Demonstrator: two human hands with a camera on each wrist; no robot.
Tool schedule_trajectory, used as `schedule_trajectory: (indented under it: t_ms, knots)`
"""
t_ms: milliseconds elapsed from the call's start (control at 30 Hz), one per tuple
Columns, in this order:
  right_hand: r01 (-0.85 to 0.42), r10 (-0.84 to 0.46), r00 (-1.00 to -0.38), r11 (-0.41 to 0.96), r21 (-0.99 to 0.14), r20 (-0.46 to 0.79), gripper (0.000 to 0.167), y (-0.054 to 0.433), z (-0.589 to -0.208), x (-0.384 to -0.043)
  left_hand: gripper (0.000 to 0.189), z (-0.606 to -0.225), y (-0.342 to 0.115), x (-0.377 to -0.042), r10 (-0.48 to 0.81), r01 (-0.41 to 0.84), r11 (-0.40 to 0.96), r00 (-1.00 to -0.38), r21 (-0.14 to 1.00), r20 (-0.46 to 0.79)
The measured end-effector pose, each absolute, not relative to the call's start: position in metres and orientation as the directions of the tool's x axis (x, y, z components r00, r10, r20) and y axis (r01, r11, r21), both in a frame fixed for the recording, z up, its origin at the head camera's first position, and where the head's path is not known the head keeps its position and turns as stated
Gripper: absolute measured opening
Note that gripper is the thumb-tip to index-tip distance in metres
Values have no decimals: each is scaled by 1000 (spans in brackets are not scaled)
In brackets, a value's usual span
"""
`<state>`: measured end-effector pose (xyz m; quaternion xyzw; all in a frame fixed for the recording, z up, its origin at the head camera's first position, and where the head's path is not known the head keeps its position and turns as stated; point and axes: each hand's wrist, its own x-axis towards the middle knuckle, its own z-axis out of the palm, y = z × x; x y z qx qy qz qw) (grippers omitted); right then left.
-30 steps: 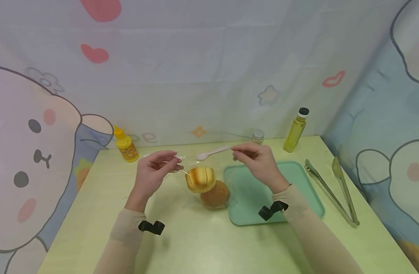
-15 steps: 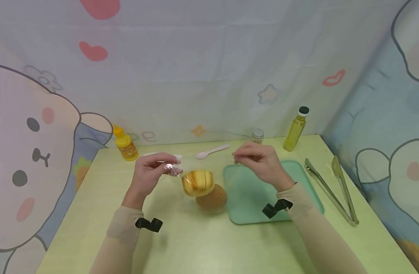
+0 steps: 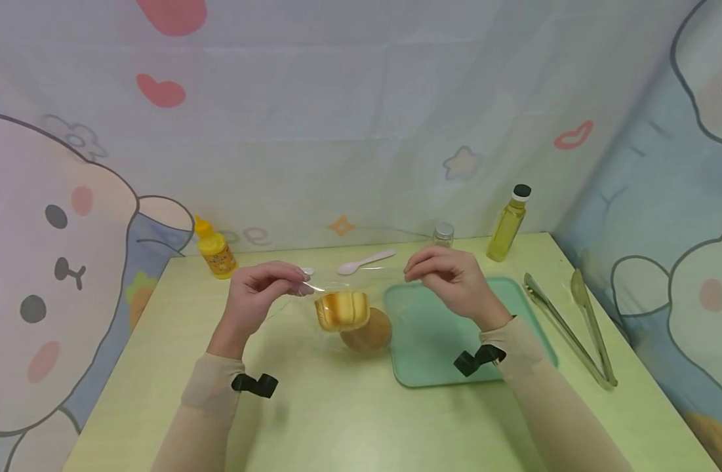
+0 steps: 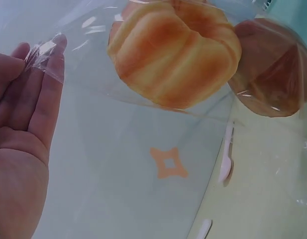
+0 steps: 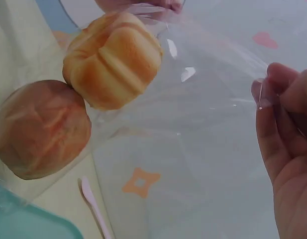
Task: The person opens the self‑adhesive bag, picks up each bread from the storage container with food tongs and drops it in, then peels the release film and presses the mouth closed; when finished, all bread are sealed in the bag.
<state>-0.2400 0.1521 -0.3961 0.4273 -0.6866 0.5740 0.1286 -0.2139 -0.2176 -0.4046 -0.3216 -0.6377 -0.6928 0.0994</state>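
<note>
Between the two hands hangs a clear plastic bag point(image 5: 203, 99) with two bread pieces inside. One is a golden, ridged bread roll point(image 3: 343, 311); the other, a round brown bun point(image 3: 369, 333), lies lower and partly behind it. At the bag's left edge my left hand point(image 3: 260, 298) pinches the film between thumb and fingers, and the film bunches at the fingertips in the left wrist view. My right hand point(image 3: 446, 278) pinches the opposite edge, above the tray's back left part. In the right wrist view the film is stretched taut towards that hand.
A mint-green tray point(image 3: 437, 354) lies on the table to the right, with metal tongs point(image 3: 573, 334) beyond it. Along the back stand a yellow squeeze bottle point(image 3: 216, 250), a lidded jar point(image 3: 443, 235) and an oil bottle point(image 3: 508, 226). A pink spoon point(image 3: 366, 262) lies behind the bag.
Both hands have stayed nearly in place, the left drifting slightly left. The bag's film has shifted between them, and the breads dipped a little, then rose again.
</note>
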Motion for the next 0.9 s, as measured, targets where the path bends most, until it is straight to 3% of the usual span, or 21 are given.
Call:
schedule_trajectory:
  t_ms: [100,233,333,433,733,900]
  knots:
    - [-693,-422,-643,-35,-720,639,26,151,-394,-236,18,-403,-216,-215,306,572,-224,-727,789,614]
    - [-632,-358,-714,-42,-774,602,4,146,-394,-236,13,-401,-211,-214,276,593,-193,-731,781,624]
    - [-605,-309,-756,-10,-796,578,17,144,-394,-236,15,-398,-207,-211,215,584,-92,-779,806,589]
    - [-601,-291,-769,27,-799,569,29,144,-394,-237,14,-398,-204,-211,185,610,-78,-769,789,612]
    - [-551,-363,-805,162,-819,470,19,145,-391,-241,20,-402,-189,-213,217,756,-45,-631,653,745]
    - [-586,-427,-788,295,-754,445,16,140,-386,-239,23,-406,-177,-212,253,773,46,-622,633,741]
